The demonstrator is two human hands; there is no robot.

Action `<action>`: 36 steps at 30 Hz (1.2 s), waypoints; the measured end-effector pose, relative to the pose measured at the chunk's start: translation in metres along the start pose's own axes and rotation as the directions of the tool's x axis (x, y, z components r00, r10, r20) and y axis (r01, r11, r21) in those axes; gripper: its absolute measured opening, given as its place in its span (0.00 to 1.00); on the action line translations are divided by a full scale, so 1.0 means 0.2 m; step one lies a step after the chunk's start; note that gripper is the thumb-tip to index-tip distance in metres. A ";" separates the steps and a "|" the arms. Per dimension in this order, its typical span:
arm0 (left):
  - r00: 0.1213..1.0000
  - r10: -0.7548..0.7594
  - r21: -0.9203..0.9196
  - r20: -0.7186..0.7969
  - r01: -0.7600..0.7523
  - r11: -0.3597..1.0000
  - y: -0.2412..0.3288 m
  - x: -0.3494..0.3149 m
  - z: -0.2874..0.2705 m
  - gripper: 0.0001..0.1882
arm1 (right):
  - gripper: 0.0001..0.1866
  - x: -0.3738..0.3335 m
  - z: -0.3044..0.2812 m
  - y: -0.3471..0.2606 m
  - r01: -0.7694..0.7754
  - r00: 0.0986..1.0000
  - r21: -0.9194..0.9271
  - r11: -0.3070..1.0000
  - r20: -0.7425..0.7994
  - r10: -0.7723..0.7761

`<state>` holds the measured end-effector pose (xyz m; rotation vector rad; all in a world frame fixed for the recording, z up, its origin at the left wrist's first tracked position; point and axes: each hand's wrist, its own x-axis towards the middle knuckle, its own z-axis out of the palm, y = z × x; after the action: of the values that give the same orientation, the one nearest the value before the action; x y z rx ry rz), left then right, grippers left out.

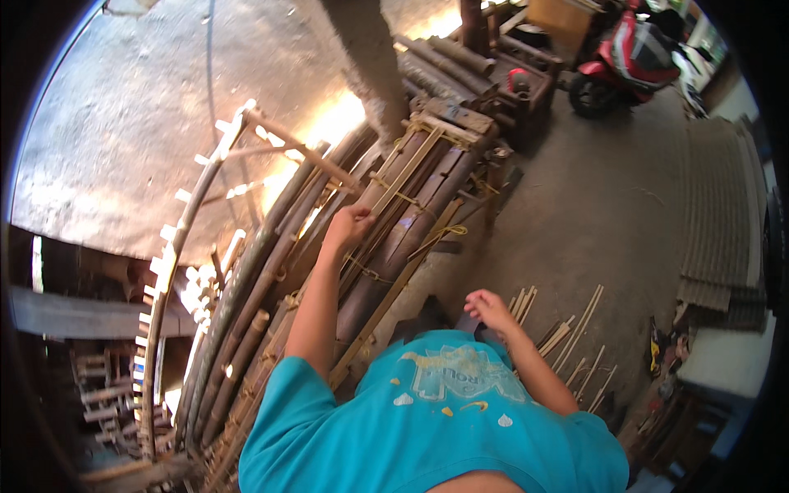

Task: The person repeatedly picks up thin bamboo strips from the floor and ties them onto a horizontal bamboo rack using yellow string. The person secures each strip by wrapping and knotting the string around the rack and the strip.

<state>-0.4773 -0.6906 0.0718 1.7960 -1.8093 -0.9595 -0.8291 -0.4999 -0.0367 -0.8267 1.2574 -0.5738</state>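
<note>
My left hand [352, 223] reaches out over a long bench of bamboo poles [403, 230]. Its fingers are closed at the near end of a thin, pale bamboo strip [411, 168], which lies lengthwise along the bench top toward a wooden block [452, 115] at the far end. Yellowish ties cross the poles. My right hand [487, 308] hovers in front of my body, off the bench's right side. Its fingers are loosely bent and slightly apart, and nothing shows in them.
A curved bamboo frame with short pegs [168, 234] stands at left beside thick poles [271, 238]. Thin sticks [579, 329] lie on the floor at right. Farther off are a red scooter [629, 62], stacked corrugated sheets [719, 205] and a concrete post [366, 62].
</note>
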 end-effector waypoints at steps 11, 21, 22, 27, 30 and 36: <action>0.935 -0.146 0.234 0.323 0.071 0.970 0.17 0.34 -0.07 0.13 | 0.13 0.58 0.01 -0.73 0.164 0.894 -0.146 0.976 0.440 -0.084; 0.966 -0.148 0.143 -0.211 0.180 0.973 0.31 0.19 0.19 0.07 | 0.14 0.75 0.00 -0.90 0.191 0.781 -0.228 0.955 0.624 -0.008; 0.962 -0.194 0.176 -0.190 0.227 0.958 0.34 0.14 0.15 0.08 | 0.14 0.75 -0.01 -0.89 0.166 0.778 -0.236 0.957 0.628 0.020; 0.963 -0.263 0.225 -0.062 0.270 0.936 0.24 0.05 0.00 0.09 | 0.13 0.77 -0.04 -0.86 0.121 0.789 -0.334 0.935 0.604 0.114; 0.977 -0.128 0.227 -0.168 0.165 0.960 0.21 0.05 0.08 0.08 | 0.14 0.74 -0.01 -0.89 0.121 0.797 -0.331 0.936 0.595 0.107; 0.970 -0.176 0.423 -0.170 0.233 0.876 0.24 0.10 0.15 0.06 | 0.13 0.71 0.09 -0.91 0.167 0.798 -0.320 0.932 0.599 0.063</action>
<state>-0.5327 -0.7074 0.0827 2.3033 -1.8912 -0.5074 -0.7677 -0.7127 0.0267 -1.2405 0.7452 -0.0857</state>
